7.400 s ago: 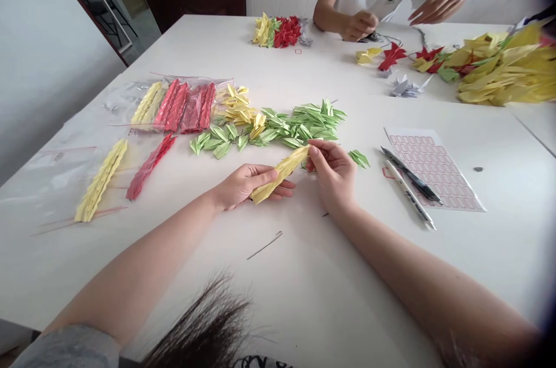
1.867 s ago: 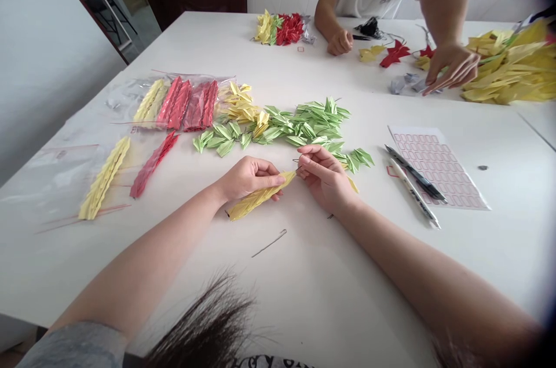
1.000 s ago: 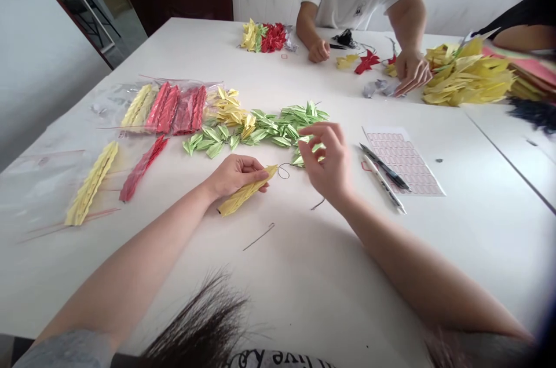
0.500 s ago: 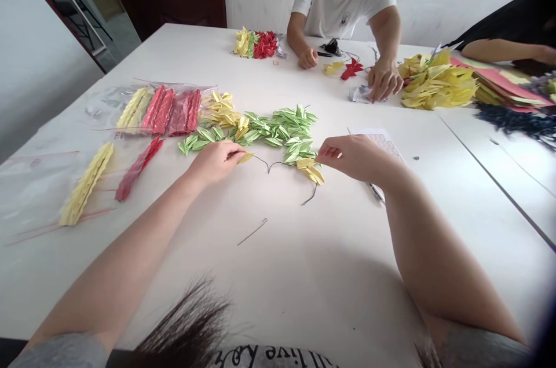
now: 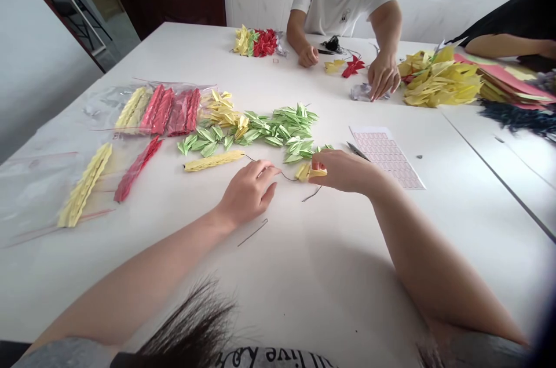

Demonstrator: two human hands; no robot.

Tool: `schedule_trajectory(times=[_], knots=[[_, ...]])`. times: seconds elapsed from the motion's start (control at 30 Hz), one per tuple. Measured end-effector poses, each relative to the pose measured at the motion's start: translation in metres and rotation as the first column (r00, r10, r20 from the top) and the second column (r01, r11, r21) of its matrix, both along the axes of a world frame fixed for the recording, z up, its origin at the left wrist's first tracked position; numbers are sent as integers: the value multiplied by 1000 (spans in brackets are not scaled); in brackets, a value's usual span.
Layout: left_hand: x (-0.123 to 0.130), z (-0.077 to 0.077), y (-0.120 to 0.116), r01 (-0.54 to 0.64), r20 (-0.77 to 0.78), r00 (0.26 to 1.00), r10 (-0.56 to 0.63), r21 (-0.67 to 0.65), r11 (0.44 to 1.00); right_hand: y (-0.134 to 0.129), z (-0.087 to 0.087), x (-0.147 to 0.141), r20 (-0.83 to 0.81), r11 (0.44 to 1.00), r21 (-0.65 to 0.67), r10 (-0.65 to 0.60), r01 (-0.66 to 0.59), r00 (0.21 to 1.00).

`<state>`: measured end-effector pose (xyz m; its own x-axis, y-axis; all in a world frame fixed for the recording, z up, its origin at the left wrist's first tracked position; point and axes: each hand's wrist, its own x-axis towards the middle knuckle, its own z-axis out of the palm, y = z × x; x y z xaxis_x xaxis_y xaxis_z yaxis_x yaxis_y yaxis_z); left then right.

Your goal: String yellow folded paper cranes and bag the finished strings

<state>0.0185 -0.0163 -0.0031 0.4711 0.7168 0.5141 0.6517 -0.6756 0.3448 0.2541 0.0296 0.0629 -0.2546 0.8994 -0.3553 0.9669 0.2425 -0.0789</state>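
Pinching: the right hand [image 5: 345, 172] has its fingertips [image 5: 319, 161] closed narrow on a small cluster of yellow paper cranes [image 5: 307, 171].

Left hand: the left hand [image 5: 247, 193] is empty, its fingers loosely apart, just beside a thin dark wire [image 5: 283, 174].

Long axis: a yellow paper crane string [image 5: 212, 160] lies on the white table [image 5: 347, 275], running nearly level from left to right, its right end slightly higher. The wire leaves that end and runs toward the cluster.

Around: a pile of green paper cranes [image 5: 278, 130] lies just beyond the string and the cluster.

Writing: the word "live" shows upside down on the shirt [image 5: 273, 355] at the bottom of the view.
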Motion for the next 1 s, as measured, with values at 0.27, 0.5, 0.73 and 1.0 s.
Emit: schedule_trajectory(times=[0.27, 0.5, 0.73, 1.0], knots=[[-5, -2, 7, 27, 87, 996, -23, -53, 998, -9, 14, -11, -302, 985, -90, 116, -150, 946], [-5, 0, 4, 50, 85, 995, -50, -6, 999, -19, 20, -24, -466, 960, -96, 190, -263, 864], [-3, 1, 4, 36, 123, 991, -41, 42, 998, -22, 3, -33, -467, 938, 71, 333, -341, 819], [-5, -3, 8, 83, 172, 981, -85, 17, 996, -22, 6, -25, -436, 952, 133, 307, -277, 846]])
